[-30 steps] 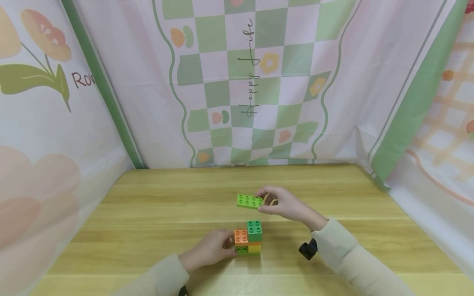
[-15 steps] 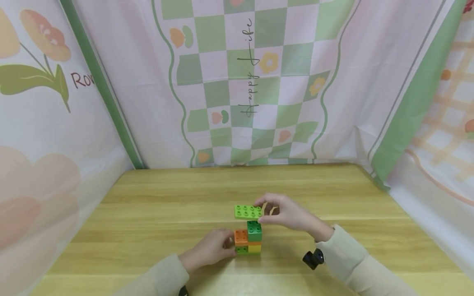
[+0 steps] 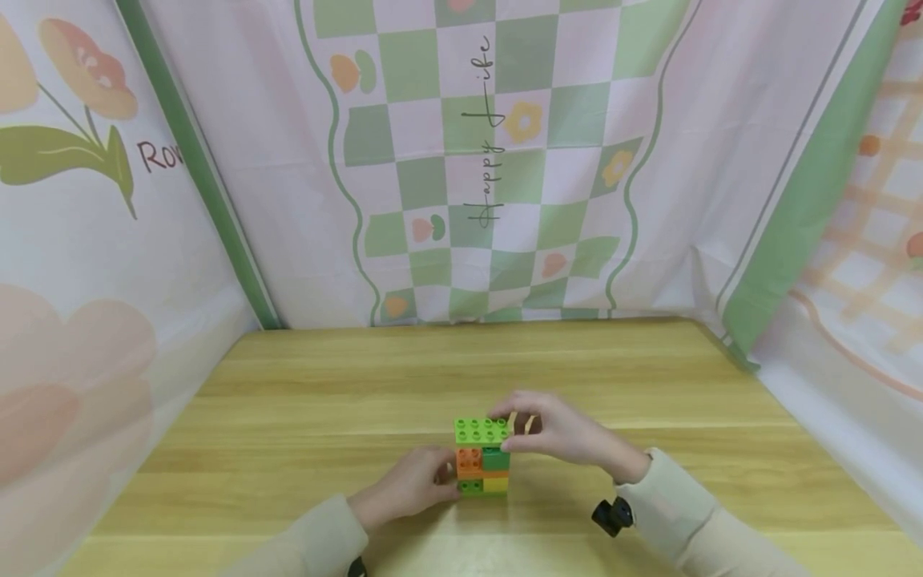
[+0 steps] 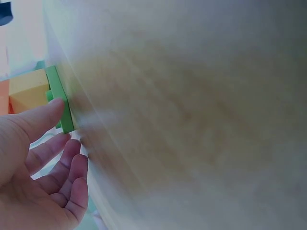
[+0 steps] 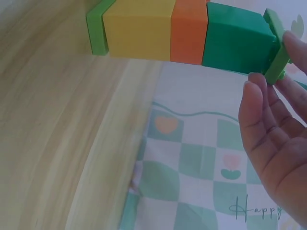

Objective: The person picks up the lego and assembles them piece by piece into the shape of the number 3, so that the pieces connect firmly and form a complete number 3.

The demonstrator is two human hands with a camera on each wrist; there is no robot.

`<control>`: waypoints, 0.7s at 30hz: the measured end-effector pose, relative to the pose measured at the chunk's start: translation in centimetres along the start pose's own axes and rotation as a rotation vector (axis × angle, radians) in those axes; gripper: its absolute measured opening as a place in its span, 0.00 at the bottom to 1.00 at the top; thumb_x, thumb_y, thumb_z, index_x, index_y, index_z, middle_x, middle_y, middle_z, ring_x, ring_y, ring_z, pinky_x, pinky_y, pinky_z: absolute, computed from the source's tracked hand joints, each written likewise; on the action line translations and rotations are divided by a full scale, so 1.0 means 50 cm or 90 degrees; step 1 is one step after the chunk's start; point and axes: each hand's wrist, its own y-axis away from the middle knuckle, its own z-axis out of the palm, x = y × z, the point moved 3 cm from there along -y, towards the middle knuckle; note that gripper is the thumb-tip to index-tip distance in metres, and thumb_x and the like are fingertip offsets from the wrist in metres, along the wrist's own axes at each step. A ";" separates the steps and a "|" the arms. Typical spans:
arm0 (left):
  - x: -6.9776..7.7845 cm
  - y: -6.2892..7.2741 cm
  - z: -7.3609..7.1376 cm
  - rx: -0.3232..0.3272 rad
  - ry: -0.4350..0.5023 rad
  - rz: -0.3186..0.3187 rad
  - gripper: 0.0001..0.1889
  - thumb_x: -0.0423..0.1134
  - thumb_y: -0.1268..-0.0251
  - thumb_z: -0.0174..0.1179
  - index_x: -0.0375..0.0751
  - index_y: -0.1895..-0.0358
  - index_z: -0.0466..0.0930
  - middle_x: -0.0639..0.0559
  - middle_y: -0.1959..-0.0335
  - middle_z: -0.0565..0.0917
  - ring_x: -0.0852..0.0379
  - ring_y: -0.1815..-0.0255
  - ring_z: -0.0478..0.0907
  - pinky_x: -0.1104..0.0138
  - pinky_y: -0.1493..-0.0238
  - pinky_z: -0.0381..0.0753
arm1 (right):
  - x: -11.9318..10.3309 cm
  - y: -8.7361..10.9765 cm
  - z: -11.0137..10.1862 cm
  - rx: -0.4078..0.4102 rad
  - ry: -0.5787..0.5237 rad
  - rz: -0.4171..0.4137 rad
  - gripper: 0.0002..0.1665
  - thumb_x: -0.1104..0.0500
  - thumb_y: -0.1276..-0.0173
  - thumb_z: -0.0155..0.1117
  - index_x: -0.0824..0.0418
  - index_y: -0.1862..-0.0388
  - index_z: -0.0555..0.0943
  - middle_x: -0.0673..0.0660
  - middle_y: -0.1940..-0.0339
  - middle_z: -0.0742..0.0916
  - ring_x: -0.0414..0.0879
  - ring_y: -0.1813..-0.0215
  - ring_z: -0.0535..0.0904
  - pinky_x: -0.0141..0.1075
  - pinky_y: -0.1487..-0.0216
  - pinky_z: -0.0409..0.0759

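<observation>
A small stack of toy building bricks stands on the wooden table. At its bottom lies a light green base plate (image 4: 61, 98), whose end my left hand (image 3: 413, 486) pinches between thumb and fingers. Above the plate come a yellow brick (image 5: 139, 28), an orange brick (image 3: 469, 462) and a dark green brick (image 5: 238, 38) on the right side. My right hand (image 3: 561, 429) pinches the right end of another light green plate (image 3: 477, 431), studs up, over the dark green brick. In the right wrist view this plate sits slightly tilted against that brick's studs.
The wooden table (image 3: 324, 385) stretches out around the stack. Behind it hangs a checked cloth (image 3: 472, 176), with patterned cloth on both sides. A black wrist camera (image 3: 613, 516) hangs under the right sleeve, near the table.
My right hand has brought the light green plate down and toward me, from behind the stack to the top of the dark green brick. My left hand has stayed in place.
</observation>
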 end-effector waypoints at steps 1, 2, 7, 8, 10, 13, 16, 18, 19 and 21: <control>0.000 0.000 0.000 0.000 0.002 -0.001 0.11 0.37 0.51 0.68 0.43 0.64 0.79 0.62 0.77 0.73 0.67 0.76 0.69 0.74 0.73 0.72 | 0.000 0.000 0.001 -0.002 0.000 0.000 0.23 0.54 0.39 0.65 0.61 0.47 0.76 0.49 0.59 0.80 0.44 0.64 0.77 0.37 0.68 0.79; 0.000 -0.001 0.000 -0.001 0.005 -0.002 0.11 0.37 0.51 0.68 0.43 0.63 0.79 0.63 0.76 0.73 0.67 0.75 0.69 0.74 0.73 0.72 | -0.001 0.001 0.001 -0.003 0.002 0.001 0.23 0.54 0.39 0.65 0.62 0.47 0.76 0.48 0.59 0.80 0.43 0.64 0.77 0.37 0.68 0.79; -0.002 -0.002 0.001 -0.001 0.005 -0.005 0.12 0.37 0.51 0.68 0.43 0.62 0.79 0.63 0.76 0.73 0.68 0.75 0.69 0.74 0.73 0.72 | -0.003 0.002 0.003 -0.001 0.011 0.004 0.23 0.54 0.40 0.65 0.62 0.47 0.77 0.47 0.60 0.80 0.41 0.65 0.76 0.37 0.68 0.78; -0.002 -0.002 0.001 -0.001 0.004 -0.005 0.12 0.37 0.51 0.68 0.43 0.61 0.79 0.63 0.76 0.73 0.68 0.75 0.69 0.74 0.73 0.72 | -0.003 0.002 0.003 0.001 0.013 0.002 0.23 0.54 0.40 0.65 0.62 0.47 0.77 0.47 0.60 0.80 0.41 0.65 0.76 0.36 0.68 0.78; -0.002 -0.003 0.001 -0.002 0.004 -0.004 0.13 0.37 0.51 0.67 0.43 0.60 0.79 0.63 0.76 0.73 0.68 0.75 0.69 0.74 0.73 0.72 | -0.004 0.003 0.004 0.002 0.018 -0.002 0.23 0.54 0.40 0.66 0.61 0.48 0.77 0.47 0.60 0.79 0.41 0.65 0.76 0.36 0.68 0.78; -0.001 -0.003 0.001 -0.004 0.004 -0.005 0.15 0.37 0.51 0.67 0.43 0.56 0.79 0.63 0.76 0.73 0.68 0.75 0.69 0.75 0.73 0.72 | -0.005 0.003 0.005 0.004 0.027 -0.014 0.22 0.54 0.41 0.66 0.60 0.48 0.78 0.47 0.59 0.80 0.41 0.66 0.77 0.34 0.69 0.78; 0.000 -0.003 0.000 -0.005 0.003 -0.004 0.17 0.37 0.51 0.67 0.44 0.54 0.79 0.63 0.75 0.74 0.68 0.74 0.69 0.75 0.72 0.72 | -0.008 0.004 0.007 0.005 0.038 -0.024 0.21 0.55 0.41 0.66 0.59 0.49 0.78 0.47 0.59 0.79 0.41 0.67 0.76 0.33 0.70 0.78; 0.002 -0.002 0.000 -0.002 0.001 0.000 0.17 0.37 0.51 0.67 0.44 0.54 0.79 0.63 0.76 0.74 0.68 0.75 0.69 0.75 0.73 0.72 | -0.009 0.004 0.008 0.005 0.047 -0.029 0.20 0.55 0.41 0.66 0.58 0.49 0.78 0.47 0.58 0.79 0.40 0.67 0.76 0.32 0.70 0.78; 0.003 -0.001 0.000 -0.002 0.000 0.001 0.17 0.37 0.51 0.67 0.44 0.55 0.79 0.63 0.76 0.74 0.68 0.75 0.69 0.75 0.73 0.72 | -0.009 0.005 0.008 0.005 0.052 -0.030 0.20 0.55 0.41 0.66 0.58 0.49 0.78 0.47 0.58 0.79 0.39 0.67 0.76 0.32 0.70 0.78; 0.003 -0.001 0.001 -0.001 -0.002 0.004 0.16 0.37 0.51 0.67 0.44 0.55 0.80 0.63 0.76 0.74 0.68 0.75 0.69 0.75 0.73 0.72 | -0.010 0.005 0.008 0.006 0.056 -0.031 0.20 0.56 0.41 0.67 0.58 0.49 0.78 0.47 0.58 0.79 0.39 0.67 0.76 0.32 0.70 0.78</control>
